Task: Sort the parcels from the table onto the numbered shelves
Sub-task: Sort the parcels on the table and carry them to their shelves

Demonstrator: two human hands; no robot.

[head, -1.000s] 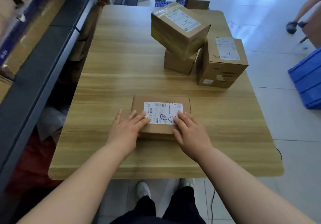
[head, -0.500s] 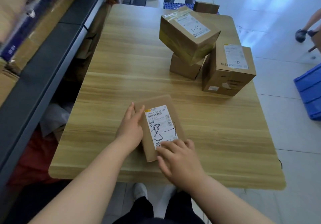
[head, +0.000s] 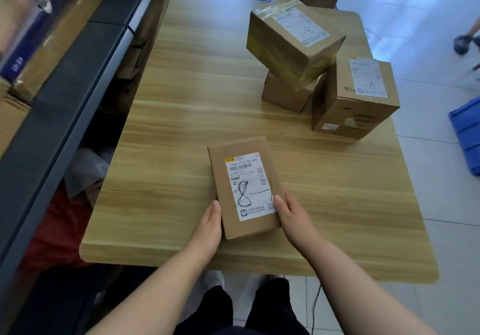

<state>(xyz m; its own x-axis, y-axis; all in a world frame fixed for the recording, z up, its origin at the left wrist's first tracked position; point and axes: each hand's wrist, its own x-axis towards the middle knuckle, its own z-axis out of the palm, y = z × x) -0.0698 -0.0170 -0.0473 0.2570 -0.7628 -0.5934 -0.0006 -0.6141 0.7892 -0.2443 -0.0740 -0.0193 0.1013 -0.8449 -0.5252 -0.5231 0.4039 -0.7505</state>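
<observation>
Gripping a flat parcel (head: 244, 186) by its near end, the two hands are closing on it from either side, close to the middle of the counter's (head: 181, 116) near edge. The left hand (head: 207, 228) is lying along the parcel's left long edge, its thumb stretching up beside the cardboard and its fingers tucking out of sight under or behind the box. The right hand (head: 291, 217) is clamping the opposite long edge, its thumb pressing on top at the lower right corner of the white label (head: 248, 186), the other fingers hiding beneath. The parcel is sitting between the hands, its long axis running away from the person and leaning slightly toward the left edge. Its far end is reaching toward the counter's centre. Whether its underside is resting on the wood or hovering just above it cannot be told. The label is facing up, showing a barcode and a large handwritten 8 with a dash and stroke beside it.

Toward the far right corner, three more cardboard boxes are clustering together. A taped box marked 1-8 (head: 291, 38) is perching tilted on a small plain box (head: 285, 93) and leaning against a taller box marked 1-6 (head: 355, 101), which is standing at the right edge. All three are sitting well apart from the held parcel.

Dark shelving (head: 65, 75) is running along the counter's left edge, and a blue crate (head: 465, 137) is standing on the floor beyond the right edge.
</observation>
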